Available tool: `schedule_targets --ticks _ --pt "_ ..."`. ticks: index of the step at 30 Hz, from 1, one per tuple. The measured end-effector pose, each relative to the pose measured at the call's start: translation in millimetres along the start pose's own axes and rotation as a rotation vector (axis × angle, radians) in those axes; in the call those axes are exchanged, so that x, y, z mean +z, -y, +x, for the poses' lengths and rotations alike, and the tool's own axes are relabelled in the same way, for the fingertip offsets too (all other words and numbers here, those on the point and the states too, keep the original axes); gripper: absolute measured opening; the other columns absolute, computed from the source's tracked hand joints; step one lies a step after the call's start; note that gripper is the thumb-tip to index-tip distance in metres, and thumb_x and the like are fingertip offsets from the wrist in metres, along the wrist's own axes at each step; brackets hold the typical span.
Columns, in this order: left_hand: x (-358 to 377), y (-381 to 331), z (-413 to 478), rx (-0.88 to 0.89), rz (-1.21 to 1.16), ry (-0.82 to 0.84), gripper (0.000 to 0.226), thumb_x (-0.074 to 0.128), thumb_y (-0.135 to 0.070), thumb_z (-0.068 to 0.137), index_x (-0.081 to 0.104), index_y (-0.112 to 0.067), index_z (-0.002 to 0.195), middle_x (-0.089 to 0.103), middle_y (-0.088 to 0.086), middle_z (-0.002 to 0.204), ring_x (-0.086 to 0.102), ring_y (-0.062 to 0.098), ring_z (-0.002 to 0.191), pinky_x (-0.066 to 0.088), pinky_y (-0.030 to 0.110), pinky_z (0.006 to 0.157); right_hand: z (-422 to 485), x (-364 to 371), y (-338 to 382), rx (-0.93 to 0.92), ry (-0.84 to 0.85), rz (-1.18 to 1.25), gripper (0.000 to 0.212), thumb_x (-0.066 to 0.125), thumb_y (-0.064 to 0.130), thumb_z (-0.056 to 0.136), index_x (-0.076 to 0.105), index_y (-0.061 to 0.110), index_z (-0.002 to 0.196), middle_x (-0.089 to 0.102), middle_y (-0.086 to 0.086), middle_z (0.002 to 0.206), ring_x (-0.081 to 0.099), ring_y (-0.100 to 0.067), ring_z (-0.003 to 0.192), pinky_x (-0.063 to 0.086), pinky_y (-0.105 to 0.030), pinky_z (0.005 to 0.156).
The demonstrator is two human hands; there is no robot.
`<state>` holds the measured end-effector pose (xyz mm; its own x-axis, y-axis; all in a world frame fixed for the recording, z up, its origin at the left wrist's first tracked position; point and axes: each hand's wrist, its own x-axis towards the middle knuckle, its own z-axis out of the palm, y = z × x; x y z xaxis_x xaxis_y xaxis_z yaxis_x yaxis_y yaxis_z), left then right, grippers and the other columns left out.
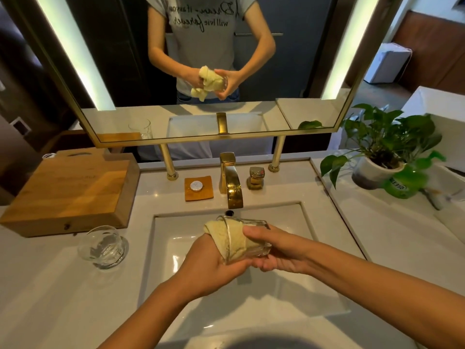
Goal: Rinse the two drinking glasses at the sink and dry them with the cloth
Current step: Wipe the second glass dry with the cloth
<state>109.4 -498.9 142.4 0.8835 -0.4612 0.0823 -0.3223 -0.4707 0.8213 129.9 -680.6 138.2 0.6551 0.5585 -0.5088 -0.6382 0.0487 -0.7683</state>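
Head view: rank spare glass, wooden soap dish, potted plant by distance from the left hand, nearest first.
From the left hand, which has the cloth pushed into the held glass:
1. Spare glass, on the counter to its left.
2. Wooden soap dish, behind the basin, beside the faucet.
3. Potted plant, far right corner.

One clear glass (247, 244) lies tilted, stuffed with yellow cloth (235, 238); another glass (103, 246) stands upright.

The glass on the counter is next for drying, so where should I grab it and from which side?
Probably by its wall, from above or its right. The glass stands upright with its mouth open upward on the counter. The wooden box crowds its far side; the sink side is free.
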Motion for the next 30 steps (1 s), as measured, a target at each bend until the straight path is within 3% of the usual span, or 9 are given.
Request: schedule_targets --ticks 3,5,9,12,15,18,22,26,30 --pt "-10 -4 5 -0.124 -0.285 0.021 0.032 0.076 -0.019 0.075 0.063 -0.025 0.103 0.069 -0.008 0.079 0.066 -0.006 0.073 0.049 0.007 0.06 -12 2 14 0.013 0.064 -0.121 0.086 0.088 0.059 0.046 0.057 0.021 0.117 0.07 -0.007 0.1 0.072 -0.019 0.082 0.061 -0.024 0.059" --pt "-20 0 7 -0.253 -0.645 0.017 0.039 0.076 -0.015 0.065 0.064 -0.017 0.103 0.074 -0.002 0.082 0.07 0.007 0.076 0.054 0.017 0.06 -22 5 26 -0.08 0.065 -0.274 0.093 0.09 0.049 0.05 0.045 0.031 0.129 0.06 -0.002 0.123 0.068 -0.023 0.103 0.062 -0.032 0.069" --pt "-27 1 18 -0.537 -1.269 0.179 0.056 0.09 -0.016 0.045 0.072 -0.002 0.095 0.073 0.018 0.083 0.072 0.028 0.069 0.059 0.033 0.057 -22 14 45 -0.685 -0.055 -1.235 0.096 0.085 0.041 0.067 0.026 0.038 0.144 0.034 0.006 0.147 0.04 -0.01 0.133 0.048 -0.034 0.103" --pt "-26 2 17 -0.615 -1.257 0.174 0.041 0.085 -0.021 0.051 0.071 -0.003 0.086 0.072 0.015 0.07 0.071 0.023 0.059 0.057 0.027 0.051 -8 13 47 -0.854 -0.085 -1.627 0.076 0.078 0.053 0.071 0.044 0.026 0.133 0.048 0.001 0.127 0.046 -0.012 0.114 0.052 -0.036 0.085" --pt "-26 10 10 -0.637 -1.387 0.172 0.076 0.098 -0.022 0.022 0.072 -0.001 0.09 0.071 0.022 0.078 0.071 0.032 0.063 0.059 0.035 0.052 1 10 33 -0.801 -0.133 -1.362 0.069 0.084 0.047 0.066 0.054 0.023 0.123 0.054 0.004 0.115 0.051 -0.007 0.104 0.052 -0.03 0.082" --pt "-32 4 4 -0.548 -1.237 0.16 0.087 0.097 -0.024 0.019 0.067 -0.007 0.098 0.072 0.018 0.076 0.071 0.028 0.062 0.058 0.033 0.05 8 11 21 -0.605 -0.221 -0.968 0.062 0.088 0.032 0.065 0.06 0.025 0.119 0.058 0.011 0.112 0.058 -0.008 0.102 0.054 -0.019 0.074" --pt "-31 -15 8 -0.268 -0.612 0.125 0.037 0.082 -0.007 0.065 0.066 -0.019 0.096 0.076 -0.006 0.083 0.071 0.008 0.078 0.054 0.017 0.064 15 15 7 -0.303 -0.268 -0.364 0.046 0.082 0.029 0.072 0.063 0.023 0.114 0.066 -0.001 0.104 0.068 -0.013 0.079 0.054 -0.02 0.055" --pt "-10 -12 10 -0.161 -0.376 -0.079 0.034 0.08 -0.01 0.069 0.066 -0.026 0.095 0.075 -0.006 0.089 0.071 0.008 0.085 0.057 0.023 0.074 25 20 -3 -0.195 -0.38 0.11 0.03 0.067 0.035 0.086 0.068 0.012 0.104 0.072 -0.012 0.093 0.07 -0.025 0.085 0.053 -0.049 0.088" --pt "-3 3 5 -0.117 -0.188 -0.154 0.033 0.079 -0.033 0.068 0.066 -0.031 0.098 0.07 -0.009 0.084 0.066 -0.006 0.077 0.055 0.016 0.07 26 22 -6 -0.124 -0.392 0.266 0.047 0.073 0.041 0.073 0.068 0.011 0.109 0.073 -0.014 0.1 0.068 -0.032 0.096 0.047 -0.048 0.094"
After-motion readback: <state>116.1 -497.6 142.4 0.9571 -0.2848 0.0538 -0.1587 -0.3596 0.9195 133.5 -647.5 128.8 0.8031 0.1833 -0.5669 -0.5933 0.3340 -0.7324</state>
